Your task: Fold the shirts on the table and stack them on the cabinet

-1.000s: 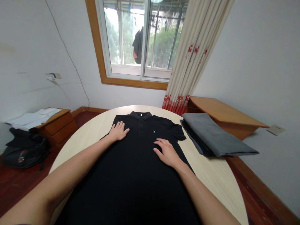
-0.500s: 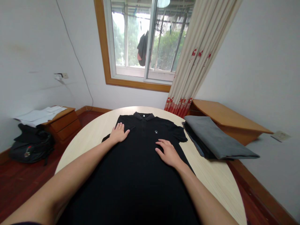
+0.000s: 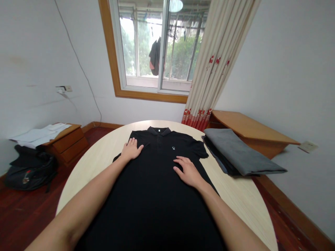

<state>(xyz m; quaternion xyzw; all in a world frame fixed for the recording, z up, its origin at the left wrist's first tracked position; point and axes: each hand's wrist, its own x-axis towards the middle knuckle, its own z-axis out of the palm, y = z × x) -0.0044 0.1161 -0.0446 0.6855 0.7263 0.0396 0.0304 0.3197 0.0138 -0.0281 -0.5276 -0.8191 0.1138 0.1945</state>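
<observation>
Black polo shirt (image 3: 157, 181) lies flat, face up, collar buttoned.

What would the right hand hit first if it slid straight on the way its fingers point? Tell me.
Probably the small white logo on the black polo shirt: the right hand lies flat, its fingers aimed up-left toward it. Depth is uncertain.

The lower part of the black polo shirt (image 3: 157, 195) ran off the bottom edge, so its hem was out of sight, and both forearms were cut there too. The near rim of the round worktop (image 3: 243, 198) was lost the same way. The shirt's left sleeve lay partly under the left hand (image 3: 131, 150). The small white chest logo (image 3: 173, 148) was too small to read. Darker folded cloth sat mostly hidden beneath the grey folded cloth (image 3: 240, 151).
</observation>
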